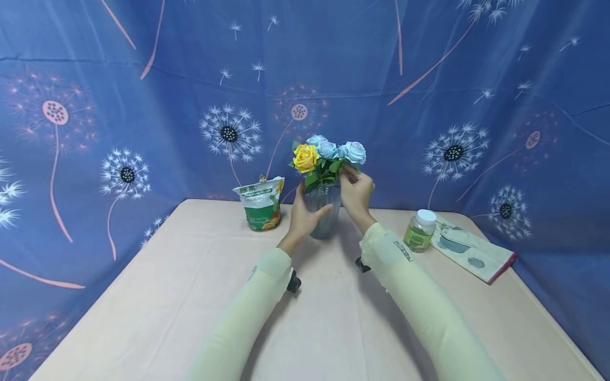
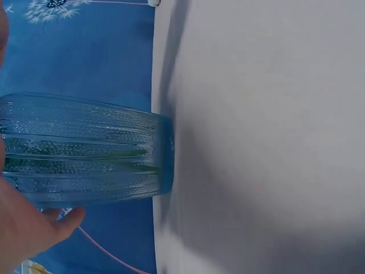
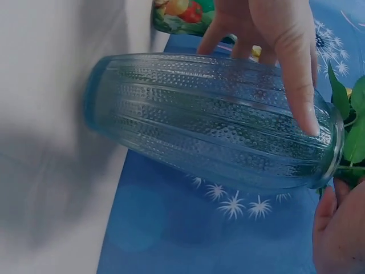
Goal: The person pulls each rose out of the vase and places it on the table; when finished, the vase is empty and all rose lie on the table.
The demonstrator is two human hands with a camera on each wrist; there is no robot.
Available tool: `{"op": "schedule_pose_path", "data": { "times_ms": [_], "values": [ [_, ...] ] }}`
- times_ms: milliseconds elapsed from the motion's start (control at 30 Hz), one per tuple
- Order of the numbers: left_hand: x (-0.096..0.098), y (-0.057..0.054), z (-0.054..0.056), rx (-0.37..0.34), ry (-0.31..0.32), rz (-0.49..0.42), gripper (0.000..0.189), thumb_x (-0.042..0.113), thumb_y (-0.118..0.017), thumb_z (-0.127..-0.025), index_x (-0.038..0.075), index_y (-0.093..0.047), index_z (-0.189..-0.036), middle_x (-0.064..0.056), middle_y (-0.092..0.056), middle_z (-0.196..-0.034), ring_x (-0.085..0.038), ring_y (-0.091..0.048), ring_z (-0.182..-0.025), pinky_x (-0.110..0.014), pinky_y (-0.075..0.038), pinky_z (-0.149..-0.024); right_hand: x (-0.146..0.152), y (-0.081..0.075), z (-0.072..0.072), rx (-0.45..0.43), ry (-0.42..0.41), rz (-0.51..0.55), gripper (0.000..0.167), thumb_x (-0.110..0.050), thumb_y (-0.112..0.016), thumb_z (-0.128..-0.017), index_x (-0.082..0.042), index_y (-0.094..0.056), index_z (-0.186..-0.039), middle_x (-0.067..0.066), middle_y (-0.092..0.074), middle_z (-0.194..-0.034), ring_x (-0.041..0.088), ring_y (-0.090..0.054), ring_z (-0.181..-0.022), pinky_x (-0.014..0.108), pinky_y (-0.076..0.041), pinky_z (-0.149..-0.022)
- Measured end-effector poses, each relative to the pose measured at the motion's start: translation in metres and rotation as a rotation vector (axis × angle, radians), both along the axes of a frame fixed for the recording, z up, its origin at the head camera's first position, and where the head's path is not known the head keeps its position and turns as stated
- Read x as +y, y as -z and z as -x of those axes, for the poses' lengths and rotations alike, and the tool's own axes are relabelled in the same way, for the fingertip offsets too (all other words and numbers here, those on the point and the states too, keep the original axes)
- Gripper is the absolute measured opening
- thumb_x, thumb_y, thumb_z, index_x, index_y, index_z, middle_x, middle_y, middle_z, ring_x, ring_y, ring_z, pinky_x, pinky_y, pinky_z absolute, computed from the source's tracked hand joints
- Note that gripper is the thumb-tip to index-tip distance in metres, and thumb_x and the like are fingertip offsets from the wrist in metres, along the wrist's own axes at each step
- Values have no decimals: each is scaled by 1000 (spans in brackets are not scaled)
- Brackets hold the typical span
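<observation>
A ribbed, bluish glass vase stands upright near the table's back edge. It holds artificial roses: one yellow rose and several light blue roses above green leaves. My left hand holds the vase from its left side, with the thumb across the front and fingers behind, as the right wrist view shows on the glass. At the vase's mouth, my right hand pinches the greenery under a blue rose; the fingertips are partly hidden. Green stem ends show through the glass in the left wrist view.
Left of the vase stands a green and white pouch. To the right are a white-lidded jar with a green label and a folded patterned cloth. A blue dandelion-print curtain hangs behind the pale table.
</observation>
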State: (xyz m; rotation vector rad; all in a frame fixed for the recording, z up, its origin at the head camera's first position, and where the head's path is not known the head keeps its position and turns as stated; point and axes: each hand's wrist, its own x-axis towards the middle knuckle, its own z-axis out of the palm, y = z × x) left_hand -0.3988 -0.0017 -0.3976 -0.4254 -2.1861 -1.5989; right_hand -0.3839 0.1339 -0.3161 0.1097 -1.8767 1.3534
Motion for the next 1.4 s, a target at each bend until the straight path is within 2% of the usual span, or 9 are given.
{"op": "schedule_pose_path", "data": {
  "times_ms": [33, 133, 300, 467, 567, 800, 1067, 1267, 1400],
  "values": [
    [1, 0, 1, -5, -3, 3, 105, 42, -80, -83, 10, -15, -159, -12, -27, -161, -25, -28, -147, -41, -28, -117, 0, 0, 0, 7, -8, 11, 21, -16, -67, -95, -3, -76, -108, 14, -75, -93, 24, -71, -85, 36, -42, -102],
    [1, 1, 1, -1, -20, 16, 104, 45, -80, -82, 9, -19, -158, -13, -31, -159, -26, -30, -145, -42, -30, -116, -2, 4, 1, 28, -54, 83, 16, -10, -70, -91, 1, -75, -103, 16, -75, -91, 20, -70, -82, 31, -55, -83],
    [3, 2, 1, 25, -17, 2, 100, 41, -80, -83, 13, -20, -158, -11, -34, -156, -25, -33, -144, -42, -30, -116, -2, 8, 5, 63, -138, 216, 17, 2, -73, -86, 8, -71, -102, 20, -73, -92, 16, -70, -82, 23, -57, -77],
    [7, 1, 0, 14, -10, -1, 101, 42, -80, -83, 16, -18, -159, -10, -33, -157, -25, -31, -145, -42, -29, -116, 1, 6, 8, 79, -147, 312, 18, -1, -76, -85, 11, -72, -97, 21, -73, -91, 13, -70, -79, 23, -56, -75],
    [9, 1, 0, 9, -11, -4, 102, 42, -80, -83, 16, -17, -159, -10, -33, -156, -25, -31, -145, -41, -29, -116, 4, 3, 8, 60, -132, 309, 18, -8, -76, -87, 9, -72, -96, 18, -72, -89, 10, -66, -77, 22, -54, -73],
    [9, 1, 1, 5, -20, -12, 102, 40, -81, -82, 17, -18, -159, -13, -35, -153, -29, -34, -143, -44, -31, -115, 7, -5, 7, -41, -129, 189, 18, -15, -69, -94, 2, -68, -99, 12, -70, -89, 12, -61, -73, 21, -49, -63],
    [10, 3, -2, -11, -25, -11, 103, 43, -80, -83, 16, -17, -159, -14, -34, -153, -32, -35, -142, -48, -32, -114, 11, -5, 1, 10, -265, 291, 16, -16, -65, -98, -2, -58, -103, 5, -66, -89, 25, -70, -77, 37, -58, -54],
    [11, 6, -2, -27, -32, 4, 101, 46, -78, -84, 22, -15, -160, -13, -32, -154, -32, -36, -142, -49, -34, -113, 14, -6, -6, 2, -399, 259, 8, -15, -58, -100, -9, -52, -100, 26, -69, -105, 24, -71, -87, 47, -58, -59],
    [11, 9, -2, -23, -39, 0, 101, 45, -79, -84, 21, -16, -160, -13, -33, -154, -33, -37, -141, -50, -34, -112, 12, -13, -20, -34, -405, 186, 10, -13, -56, -102, -3, -54, -101, 33, -66, -110, 23, -72, -88, 48, -58, -62]
  ]
}}
